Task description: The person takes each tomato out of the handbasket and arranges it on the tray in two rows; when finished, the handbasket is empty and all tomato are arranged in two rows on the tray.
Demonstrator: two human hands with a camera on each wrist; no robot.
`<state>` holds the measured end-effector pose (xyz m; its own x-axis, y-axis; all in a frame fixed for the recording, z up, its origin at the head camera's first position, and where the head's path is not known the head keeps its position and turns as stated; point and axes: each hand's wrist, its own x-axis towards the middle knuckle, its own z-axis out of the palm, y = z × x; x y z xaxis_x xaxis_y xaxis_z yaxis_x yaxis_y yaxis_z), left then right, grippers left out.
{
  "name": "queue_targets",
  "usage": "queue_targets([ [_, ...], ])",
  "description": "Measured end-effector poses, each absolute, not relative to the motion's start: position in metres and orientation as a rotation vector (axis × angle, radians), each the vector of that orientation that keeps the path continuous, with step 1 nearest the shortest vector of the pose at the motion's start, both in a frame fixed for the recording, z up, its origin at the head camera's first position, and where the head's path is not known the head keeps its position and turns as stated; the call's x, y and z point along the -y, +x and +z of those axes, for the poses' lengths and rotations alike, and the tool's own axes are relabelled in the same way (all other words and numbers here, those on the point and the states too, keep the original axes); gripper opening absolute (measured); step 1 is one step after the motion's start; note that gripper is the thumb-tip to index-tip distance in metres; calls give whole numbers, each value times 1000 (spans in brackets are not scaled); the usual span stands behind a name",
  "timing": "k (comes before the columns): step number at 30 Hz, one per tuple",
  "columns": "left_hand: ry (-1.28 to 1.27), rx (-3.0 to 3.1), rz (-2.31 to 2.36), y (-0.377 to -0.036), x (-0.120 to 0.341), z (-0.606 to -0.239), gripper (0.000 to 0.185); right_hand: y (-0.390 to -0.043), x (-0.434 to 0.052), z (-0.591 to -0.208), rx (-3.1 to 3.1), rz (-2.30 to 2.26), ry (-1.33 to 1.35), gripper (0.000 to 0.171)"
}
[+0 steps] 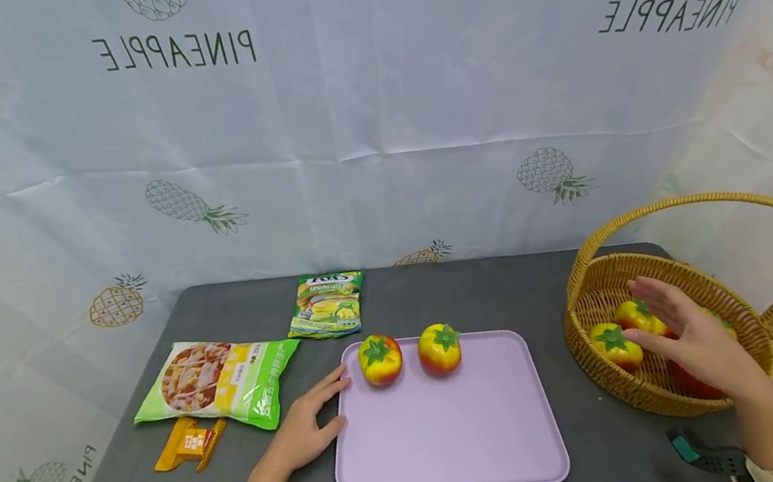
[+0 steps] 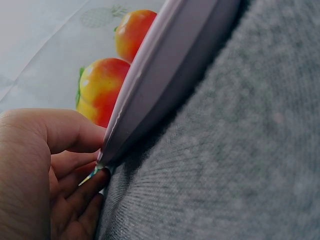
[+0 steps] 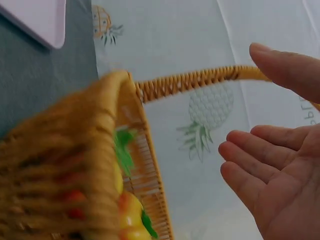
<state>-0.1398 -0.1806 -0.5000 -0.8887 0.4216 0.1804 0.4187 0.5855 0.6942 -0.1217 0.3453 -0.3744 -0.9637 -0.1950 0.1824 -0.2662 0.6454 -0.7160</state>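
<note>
A lilac tray (image 1: 455, 432) lies on the dark table, with two red-and-yellow toy fruits with green leafy tops, a left fruit (image 1: 380, 360) and a right fruit (image 1: 439, 349), along its far side. My left hand (image 1: 307, 429) rests at the tray's left edge, fingers fairly straight; its thumb touches the rim (image 2: 117, 120) in the left wrist view. Over the wicker basket (image 1: 606, 379) is my right hand (image 1: 698, 339), fingers extended and holding nothing. Several similar fruits, one of them a yellow fruit (image 1: 616, 348), sit inside the basket, partly hidden by that hand.
Left of the tray lie a green-and-white food bag (image 1: 226, 380) and a small orange packet (image 1: 191, 442). A green soup packet (image 1: 326, 305) is near the back edge. The basket's tall handle (image 1: 699, 200) arches above it. Behind the table hangs a pineapple-print cloth (image 1: 363, 93).
</note>
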Motion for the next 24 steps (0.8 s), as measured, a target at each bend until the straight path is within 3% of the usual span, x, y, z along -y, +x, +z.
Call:
queue_targets([
  [14,761,-2813,1207,-139,183,-499,50,-147,-388,-348,2974,1168,233,79],
  [24,758,-2797,1220,-139,181,-497,50,-175,-406,-364,3137,1064,221,78],
])
